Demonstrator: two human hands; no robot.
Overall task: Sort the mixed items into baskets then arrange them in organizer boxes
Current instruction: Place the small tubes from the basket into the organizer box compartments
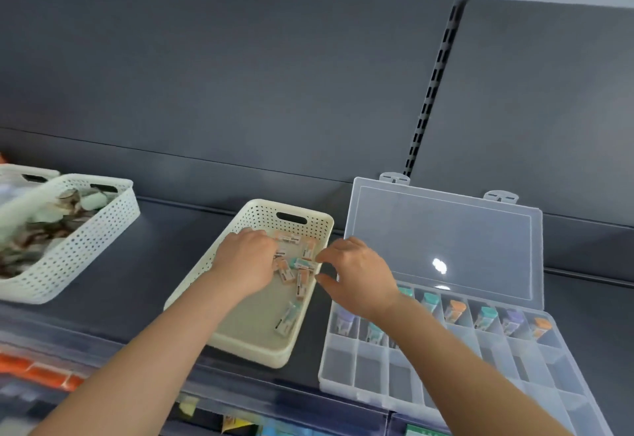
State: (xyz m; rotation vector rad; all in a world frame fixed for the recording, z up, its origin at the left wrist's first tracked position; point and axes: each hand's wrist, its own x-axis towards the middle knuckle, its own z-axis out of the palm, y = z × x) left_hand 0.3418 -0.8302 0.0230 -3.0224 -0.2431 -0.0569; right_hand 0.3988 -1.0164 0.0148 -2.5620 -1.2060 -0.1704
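Note:
A cream perforated basket point(240, 339) stands in the middle of the dark shelf, holding several small clear cases with orange or teal ends point(297, 265). My left hand point(247, 260) reaches into the basket, fingers down among the cases; whether it grips one is hidden. My right hand point(356, 272) hovers over the basket's right rim, thumb and fingers apart, empty. To the right lies a clear organizer box point(374, 370) with its lid point(442, 240) propped open. Its far compartments hold single cases with teal, orange and purple ends point(485, 317).
A second cream basket point(68, 250) full of mixed items sits at the left, with another basket's rim point(20, 174) behind it. The dark back panel rises behind the shelf. Below the shelf's front edge are orange packets point(37, 372).

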